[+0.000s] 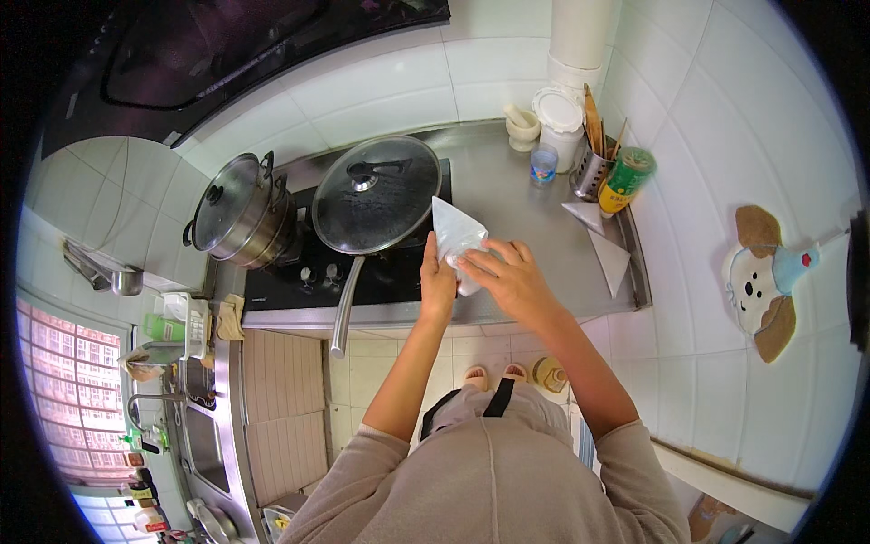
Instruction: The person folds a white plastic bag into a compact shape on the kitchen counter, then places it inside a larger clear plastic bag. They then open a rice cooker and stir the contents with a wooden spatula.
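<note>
A white, slightly shiny packet folded to a triangular point (457, 230) is held up over the counter's front edge. My left hand (438, 282) grips its left side, the thumb along the edge. My right hand (511, 277) lies against its lower right part with the fingertips; the loose lower end hangs between the hands. Two similar white folded triangles, one (610, 262) nearer the front and another (584, 215) behind it, lie at the right end of the steel counter (520, 228). What is inside the packet cannot be seen.
A lidded pan (377, 197) sits on the black hob (285, 289), its handle (348, 306) jutting past the front edge. Left of it stands a steamer pot (238, 217). At the back right are a mortar (523, 129), white tub (561, 126), utensil holder (590, 173) and green-yellow container (625, 180).
</note>
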Available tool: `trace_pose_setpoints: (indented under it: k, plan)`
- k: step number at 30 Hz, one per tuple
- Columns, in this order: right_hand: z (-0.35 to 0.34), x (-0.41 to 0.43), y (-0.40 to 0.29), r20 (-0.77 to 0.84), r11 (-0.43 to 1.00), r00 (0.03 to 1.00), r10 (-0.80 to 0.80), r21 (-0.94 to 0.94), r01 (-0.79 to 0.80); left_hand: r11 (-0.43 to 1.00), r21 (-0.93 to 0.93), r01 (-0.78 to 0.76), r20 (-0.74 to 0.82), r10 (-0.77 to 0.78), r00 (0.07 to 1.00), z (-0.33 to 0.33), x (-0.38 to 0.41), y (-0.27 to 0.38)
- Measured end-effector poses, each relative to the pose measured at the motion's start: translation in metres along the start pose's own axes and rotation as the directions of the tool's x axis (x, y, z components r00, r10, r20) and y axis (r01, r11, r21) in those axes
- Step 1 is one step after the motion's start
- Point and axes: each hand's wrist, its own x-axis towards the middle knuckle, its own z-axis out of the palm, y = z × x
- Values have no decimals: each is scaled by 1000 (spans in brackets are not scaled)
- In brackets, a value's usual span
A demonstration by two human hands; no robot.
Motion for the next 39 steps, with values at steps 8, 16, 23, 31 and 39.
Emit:
trace_pose_setpoints:
  k: [8,16,23,31,39]
  plan:
    - [1,2,-2,35,985,986,166,48,-168,987,159,1,3,-1,1000,6,-4,-2]
    - [8,17,-5,-140,937,928,347,93,-336,947,297,-125,78,106,991,15,-8,-1]
    - [34,23,-4,-141,442,474,869,651,-616,884,362,-297,162,255,953,17,-15,6]
    - [50,20,6,151,105,427,891,847,-521,822,487,-293,235,200,951,32,-32,18]
    - [-36,16,30,147,707,884,444,548,-446,216,702,-678,465,582,667,-6,-23,59]
